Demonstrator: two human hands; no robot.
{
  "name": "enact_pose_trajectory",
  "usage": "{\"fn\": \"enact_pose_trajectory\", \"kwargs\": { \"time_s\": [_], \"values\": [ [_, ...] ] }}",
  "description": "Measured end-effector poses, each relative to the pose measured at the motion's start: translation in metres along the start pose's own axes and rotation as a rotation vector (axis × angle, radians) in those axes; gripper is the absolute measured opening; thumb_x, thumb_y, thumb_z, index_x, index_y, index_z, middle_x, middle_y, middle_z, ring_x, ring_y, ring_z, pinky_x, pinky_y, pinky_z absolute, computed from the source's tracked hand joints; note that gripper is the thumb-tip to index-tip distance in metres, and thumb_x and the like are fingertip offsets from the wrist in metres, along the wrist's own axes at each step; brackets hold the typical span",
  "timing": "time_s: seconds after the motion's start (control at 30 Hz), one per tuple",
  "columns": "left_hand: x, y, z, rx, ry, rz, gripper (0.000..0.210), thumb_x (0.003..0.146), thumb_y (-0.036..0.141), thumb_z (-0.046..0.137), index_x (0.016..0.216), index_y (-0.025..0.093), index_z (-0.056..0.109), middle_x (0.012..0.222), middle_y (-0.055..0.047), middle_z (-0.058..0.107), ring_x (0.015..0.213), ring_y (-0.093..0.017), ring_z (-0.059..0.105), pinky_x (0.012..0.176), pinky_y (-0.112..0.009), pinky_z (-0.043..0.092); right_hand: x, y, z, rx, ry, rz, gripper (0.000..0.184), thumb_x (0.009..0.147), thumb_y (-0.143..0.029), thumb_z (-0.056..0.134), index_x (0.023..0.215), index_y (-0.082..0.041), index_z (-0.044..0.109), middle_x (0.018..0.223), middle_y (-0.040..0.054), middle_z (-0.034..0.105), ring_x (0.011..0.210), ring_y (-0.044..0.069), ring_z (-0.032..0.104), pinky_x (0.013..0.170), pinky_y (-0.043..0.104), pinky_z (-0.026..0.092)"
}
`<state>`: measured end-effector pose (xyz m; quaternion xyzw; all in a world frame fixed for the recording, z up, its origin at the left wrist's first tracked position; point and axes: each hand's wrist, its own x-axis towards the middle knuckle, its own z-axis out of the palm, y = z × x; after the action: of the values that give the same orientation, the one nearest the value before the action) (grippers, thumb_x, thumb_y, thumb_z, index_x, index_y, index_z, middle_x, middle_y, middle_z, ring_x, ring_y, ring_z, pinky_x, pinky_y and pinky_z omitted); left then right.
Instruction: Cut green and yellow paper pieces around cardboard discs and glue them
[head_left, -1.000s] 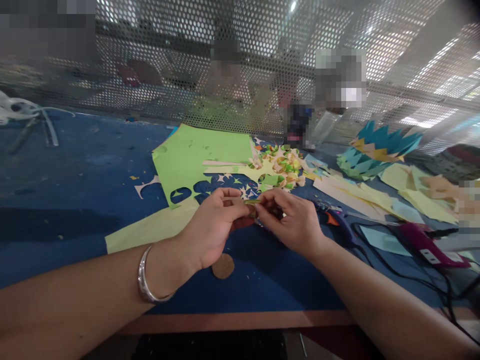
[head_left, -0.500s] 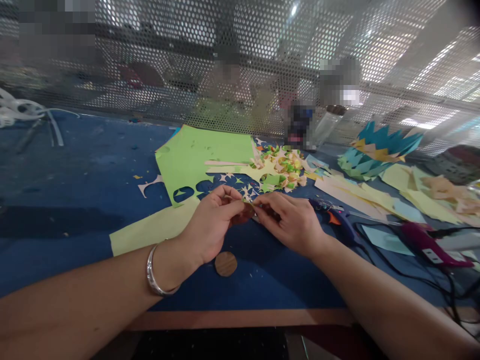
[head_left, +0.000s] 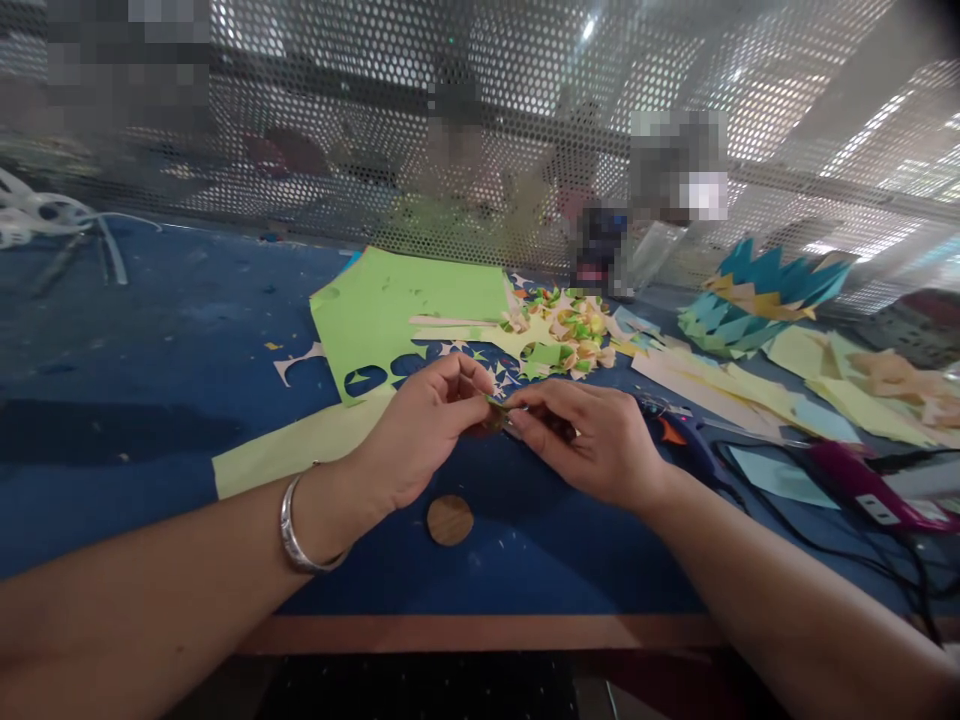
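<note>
A round, wood-grained disc (head_left: 450,520) lies on the blue tabletop (head_left: 187,330). Past it, the left hand (head_left: 424,435) and the right hand (head_left: 596,440) pinch a small greenish piece (head_left: 496,402) between their fingertips, probably paper, though the fingers mostly hide it. Beyond lie a green sheet (head_left: 405,300) with cut-out holes and a heap of curled paper bits (head_left: 574,330), before a mesh screen (head_left: 495,120).
</note>
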<state>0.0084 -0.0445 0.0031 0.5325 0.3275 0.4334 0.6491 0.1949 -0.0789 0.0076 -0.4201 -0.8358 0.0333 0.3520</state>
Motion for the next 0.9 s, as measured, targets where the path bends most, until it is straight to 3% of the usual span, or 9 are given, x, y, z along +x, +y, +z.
{"fn": "enact_pose_trajectory", "kwargs": {
  "time_s": [0.13, 0.27, 0.43, 0.7, 0.9],
  "values": [
    [0.002, 0.001, -0.001, 0.087, -0.048, 0.089, 0.016, 0.076, 0.008, 0.064, 0.082, 0.02, 0.056, 0.074, 0.003, 0.056, 0.07, -0.011, 0.053, 0.067, -0.025, 0.043, 0.001, -0.002, -0.001, 0.098, 0.029, 0.079, 0.016, 0.095, -0.025, 0.056, 0.093, -0.016, 0.069, 0.075, 0.0009, 0.067, 0.063, 0.011, 0.057, 0.059, 0.023, 0.043],
    [-0.001, 0.007, -0.002, 0.143, -0.12, 0.165, 0.019, 0.077, 0.011, 0.068, 0.088, 0.022, 0.057, 0.073, 0.004, 0.056, 0.068, -0.012, 0.052, 0.067, -0.026, 0.043, 0.003, -0.003, -0.004, 0.172, 0.074, 0.201, 0.018, 0.095, -0.028, 0.056, 0.085, -0.016, 0.067, 0.065, -0.0012, 0.06, 0.054, 0.01, 0.051, 0.052, 0.023, 0.039],
    [-0.003, 0.01, -0.004, 0.315, -0.205, 0.248, 0.007, 0.083, 0.016, 0.066, 0.088, 0.021, 0.063, 0.079, 0.001, 0.06, 0.073, -0.013, 0.055, 0.068, -0.026, 0.044, 0.003, 0.001, -0.004, 0.206, 0.057, 0.258, 0.019, 0.094, -0.03, 0.057, 0.083, -0.017, 0.065, 0.063, -0.0013, 0.058, 0.053, 0.01, 0.049, 0.051, 0.023, 0.037],
    [0.008, -0.003, -0.01, 0.358, -0.089, 0.29, 0.01, 0.083, 0.018, 0.066, 0.092, 0.02, 0.067, 0.08, -0.001, 0.062, 0.075, -0.014, 0.057, 0.069, -0.026, 0.044, 0.011, 0.022, -0.008, 0.155, -0.018, 0.314, 0.025, 0.093, -0.039, 0.057, 0.083, -0.017, 0.063, 0.06, -0.0027, 0.056, 0.05, 0.009, 0.048, 0.049, 0.023, 0.034],
    [0.012, -0.009, -0.013, 0.433, -0.017, 0.352, 0.011, 0.083, 0.022, 0.068, 0.093, 0.02, 0.068, 0.082, -0.001, 0.064, 0.077, -0.015, 0.059, 0.071, -0.028, 0.045, -0.003, 0.042, -0.053, -0.184, -0.098, 0.428, 0.025, 0.089, -0.041, 0.06, 0.081, -0.018, 0.067, 0.063, -0.0001, 0.064, 0.05, 0.011, 0.053, 0.052, 0.025, 0.037]
  ]
}}
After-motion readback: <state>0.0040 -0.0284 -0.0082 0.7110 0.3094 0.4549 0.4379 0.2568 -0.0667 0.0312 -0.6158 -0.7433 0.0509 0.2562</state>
